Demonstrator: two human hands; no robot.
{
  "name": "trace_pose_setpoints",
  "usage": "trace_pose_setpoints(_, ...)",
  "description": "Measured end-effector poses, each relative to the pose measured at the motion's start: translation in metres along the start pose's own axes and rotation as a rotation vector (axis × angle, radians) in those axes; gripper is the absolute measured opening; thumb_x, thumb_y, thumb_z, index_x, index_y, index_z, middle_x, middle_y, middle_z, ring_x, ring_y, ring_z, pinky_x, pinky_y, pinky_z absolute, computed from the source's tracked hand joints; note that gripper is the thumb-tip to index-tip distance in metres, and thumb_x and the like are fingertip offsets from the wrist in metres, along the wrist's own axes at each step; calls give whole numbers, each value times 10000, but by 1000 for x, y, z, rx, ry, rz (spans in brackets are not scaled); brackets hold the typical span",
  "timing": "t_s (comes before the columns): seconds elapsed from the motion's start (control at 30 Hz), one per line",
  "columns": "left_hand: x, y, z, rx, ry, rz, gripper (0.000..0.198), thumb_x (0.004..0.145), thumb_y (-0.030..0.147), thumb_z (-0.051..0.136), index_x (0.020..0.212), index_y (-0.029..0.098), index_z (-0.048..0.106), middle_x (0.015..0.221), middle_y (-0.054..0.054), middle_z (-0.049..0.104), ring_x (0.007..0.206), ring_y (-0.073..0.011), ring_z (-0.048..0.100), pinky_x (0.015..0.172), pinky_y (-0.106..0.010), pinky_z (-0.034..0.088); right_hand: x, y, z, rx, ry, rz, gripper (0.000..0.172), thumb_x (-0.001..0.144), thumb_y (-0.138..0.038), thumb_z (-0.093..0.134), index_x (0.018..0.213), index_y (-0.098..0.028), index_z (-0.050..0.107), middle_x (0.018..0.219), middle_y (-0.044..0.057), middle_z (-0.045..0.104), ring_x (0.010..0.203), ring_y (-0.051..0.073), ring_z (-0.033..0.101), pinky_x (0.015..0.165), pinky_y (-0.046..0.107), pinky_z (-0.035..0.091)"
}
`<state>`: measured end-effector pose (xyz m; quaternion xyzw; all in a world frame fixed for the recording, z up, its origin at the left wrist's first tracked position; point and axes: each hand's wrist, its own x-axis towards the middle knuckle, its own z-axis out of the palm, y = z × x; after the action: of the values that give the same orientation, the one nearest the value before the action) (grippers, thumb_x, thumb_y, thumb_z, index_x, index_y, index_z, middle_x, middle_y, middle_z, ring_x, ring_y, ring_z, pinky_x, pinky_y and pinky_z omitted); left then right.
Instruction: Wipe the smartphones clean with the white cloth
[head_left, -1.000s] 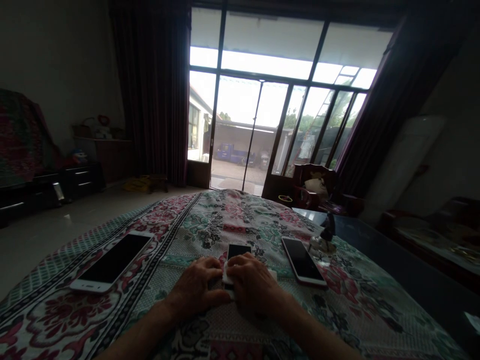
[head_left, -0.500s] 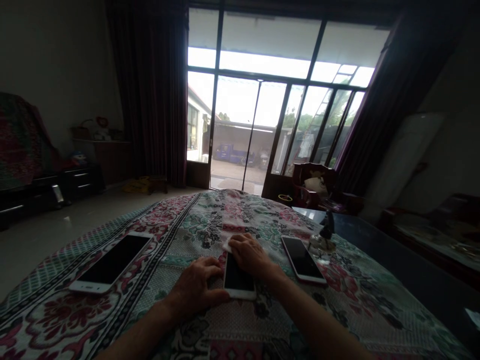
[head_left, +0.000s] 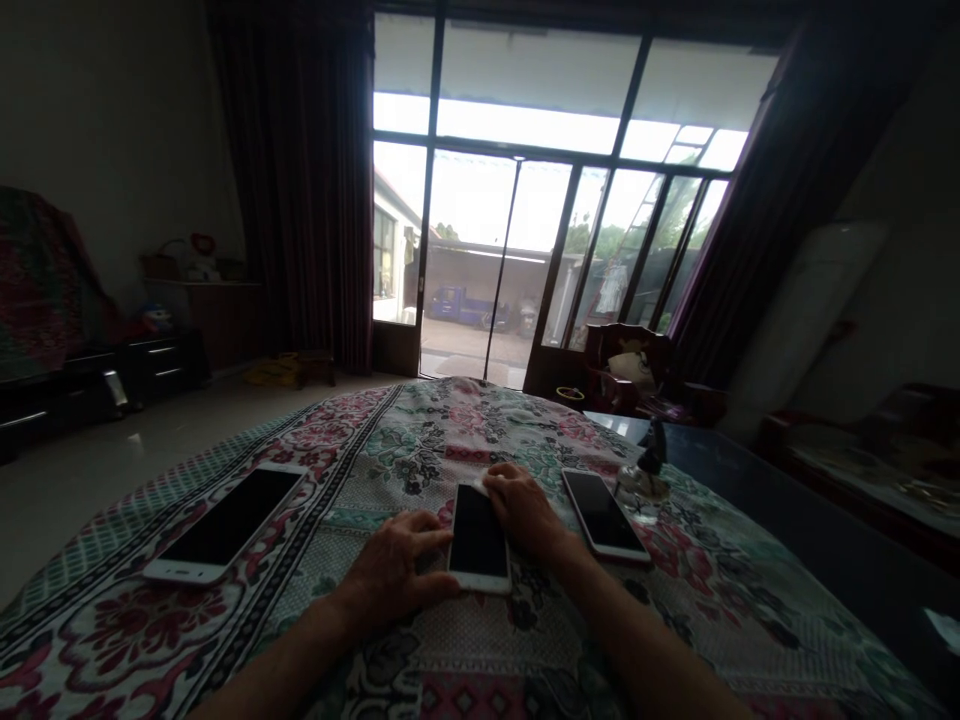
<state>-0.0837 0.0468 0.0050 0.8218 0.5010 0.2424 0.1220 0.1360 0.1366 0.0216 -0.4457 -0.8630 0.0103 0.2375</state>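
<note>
Three white smartphones lie face up on a floral patchwork cloth (head_left: 390, 640). My left hand (head_left: 394, 565) rests flat on the cloth, its fingertips against the left edge of the middle phone (head_left: 478, 537). My right hand (head_left: 521, 510) lies at that phone's far right corner, with a small white cloth (head_left: 480, 486) showing under its fingers. The rest of the white cloth is hidden. The left phone (head_left: 225, 518) lies well out to the left, and the right phone (head_left: 602, 513) sits just beyond my right hand.
A glass ornament (head_left: 643, 480) stands by the cloth's right side, on a dark glass-topped table (head_left: 757, 500). A carved wooden chair (head_left: 628, 365) stands by the glass doors (head_left: 495, 260). Low dark drawers (head_left: 157, 355) line the left wall.
My right hand has slid further toward the far right corner of the middle phone, taking the white cloth with it. The phone's dark screen is now fully uncovered. My left hand has stayed in place.
</note>
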Motion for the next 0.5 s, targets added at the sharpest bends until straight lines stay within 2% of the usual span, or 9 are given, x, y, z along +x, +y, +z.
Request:
trace_pose_setpoints(0.23, -1, 0, 0, 24, -14, 11, 483, 802, 472, 713, 1231, 255, 659, 1245, -67, 648, 1145, -264, 581, 1016, -397, 440, -17, -10, -9, -19, -57, -54, 257, 926, -134, 464, 914, -204, 710, 1077, 63, 653, 1025, 187, 567, 937, 308, 410)
trace_pose_setpoints(0.5, 0, -1, 1, -1, -12, -6, 495, 776, 495, 730, 1223, 295, 663, 1236, -53, 648, 1135, -260, 586, 1005, -387, 448, -74, -43, -31, 72, -151, -196, 236, 905, -114, 455, 959, -195, 669, 1060, 61, 630, 983, 177, 553, 882, 291, 453)
